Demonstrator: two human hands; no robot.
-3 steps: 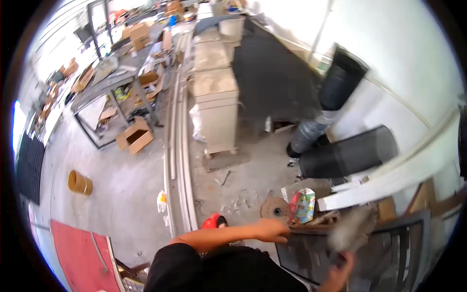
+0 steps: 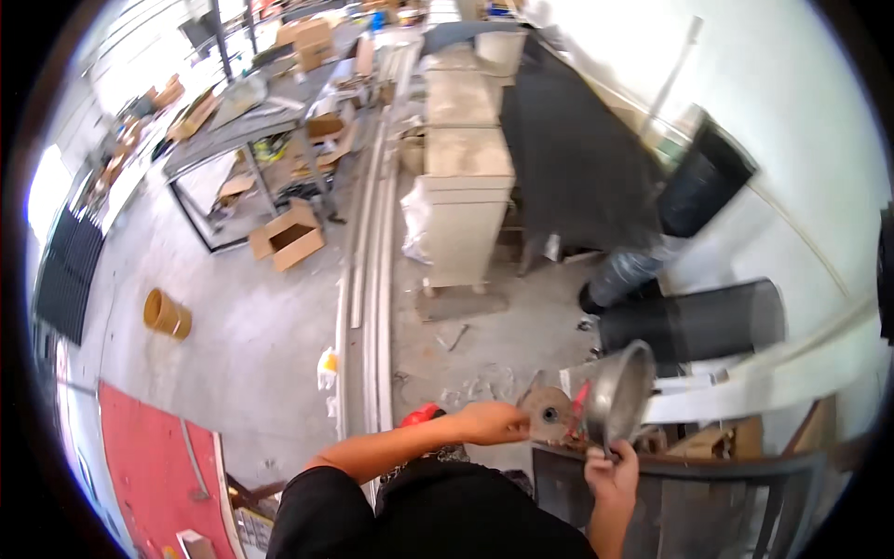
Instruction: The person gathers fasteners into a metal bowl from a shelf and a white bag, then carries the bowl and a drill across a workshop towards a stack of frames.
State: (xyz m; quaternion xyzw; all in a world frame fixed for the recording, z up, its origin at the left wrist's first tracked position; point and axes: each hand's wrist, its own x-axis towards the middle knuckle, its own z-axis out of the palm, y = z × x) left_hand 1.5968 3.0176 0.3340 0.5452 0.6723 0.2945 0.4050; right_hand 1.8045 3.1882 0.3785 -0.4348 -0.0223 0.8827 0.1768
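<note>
Metal bowl (image 2: 610, 401) shifted left, right hand (image 2: 613, 472) gripping it, left hand's (image 2: 492, 424) hold unclear, open box (image 2: 298, 251)

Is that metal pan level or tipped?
Tipped: the right hand holds the metal pan with its round rim nearly on edge.

Red object (image 2: 580, 401) partly hidden behind metal bowl (image 2: 622, 395)
</note>
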